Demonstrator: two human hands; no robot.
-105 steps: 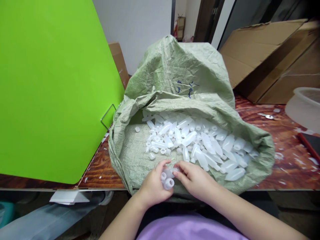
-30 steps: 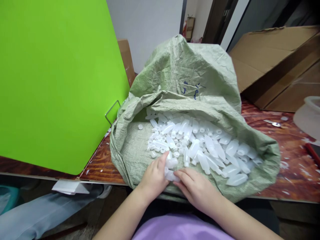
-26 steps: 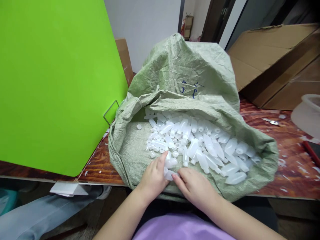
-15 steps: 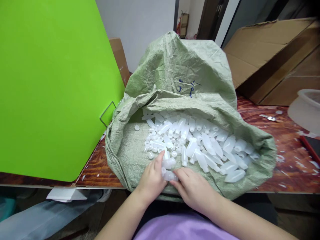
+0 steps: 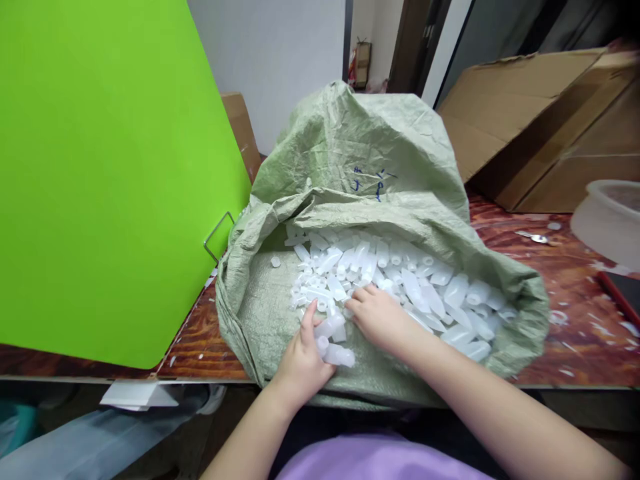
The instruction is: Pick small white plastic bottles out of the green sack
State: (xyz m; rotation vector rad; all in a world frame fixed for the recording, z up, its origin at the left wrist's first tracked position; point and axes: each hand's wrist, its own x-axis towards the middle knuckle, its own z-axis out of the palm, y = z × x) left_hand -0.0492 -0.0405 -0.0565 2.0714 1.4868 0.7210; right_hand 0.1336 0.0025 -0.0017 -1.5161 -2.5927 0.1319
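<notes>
A crumpled green woven sack [image 5: 370, 153] lies open on the wooden table [image 5: 565, 287], its mouth toward me. A heap of small translucent white plastic bottles [image 5: 425, 287] and little caps fills it. My left hand [image 5: 305, 357] rests at the sack's near lip, curled round several of these bottles [image 5: 333, 343]. My right hand [image 5: 377, 317] lies palm down in the heap, its fingertips bent onto loose pieces; what they pinch is hidden.
A bright green board [image 5: 100, 173] stands at the left on a wire stand [image 5: 216, 233]. Cardboard boxes [image 5: 540, 120] lie at the back right. A white plastic tub [image 5: 607, 220] and a dark red-edged object [image 5: 623, 290] sit at the right edge.
My right hand has left the bottles held in my left hand and reached forward into the heap. My left hand stays at the sack's lip with its bottles.
</notes>
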